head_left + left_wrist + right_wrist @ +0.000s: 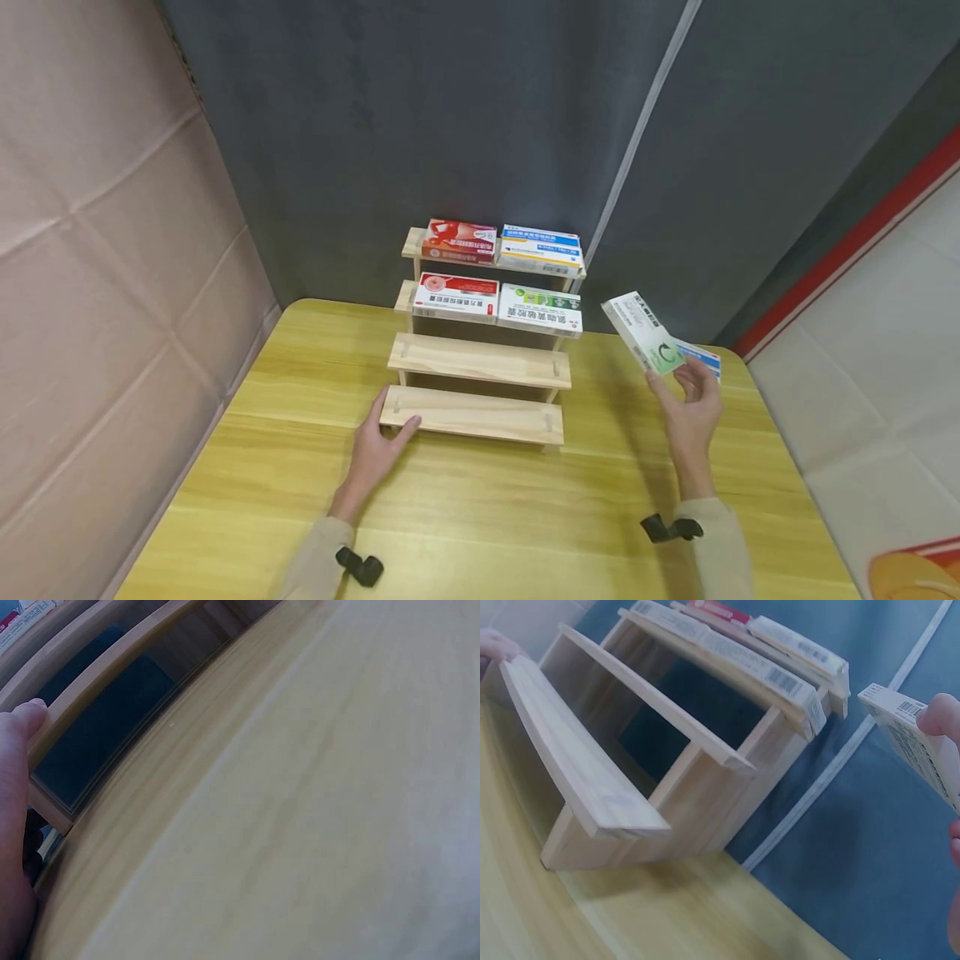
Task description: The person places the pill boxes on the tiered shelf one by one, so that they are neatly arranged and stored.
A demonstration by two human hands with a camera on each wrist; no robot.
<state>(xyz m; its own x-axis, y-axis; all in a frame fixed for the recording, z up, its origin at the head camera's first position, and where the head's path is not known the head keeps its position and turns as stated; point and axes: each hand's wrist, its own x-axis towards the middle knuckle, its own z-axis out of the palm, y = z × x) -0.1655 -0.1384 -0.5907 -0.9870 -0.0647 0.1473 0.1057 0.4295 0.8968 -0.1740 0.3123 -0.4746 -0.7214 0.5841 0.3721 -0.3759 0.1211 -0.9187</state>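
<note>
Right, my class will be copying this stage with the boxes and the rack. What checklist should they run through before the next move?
1. Left hand gripping the lowest shelf: ok, at its left end.
2. Right hand holding the white-and-green box: ok, pinched near one end.
3. That box lined up with the shelves: not ok, it slants in the head view.
4. Third shelf from the top free of boxes: ok.
5. Red box and blue-and-yellow box side by side on top: ok.
6. Blue-and-white box resting on the table: cannot tell, partly hidden behind the right hand.
</note>
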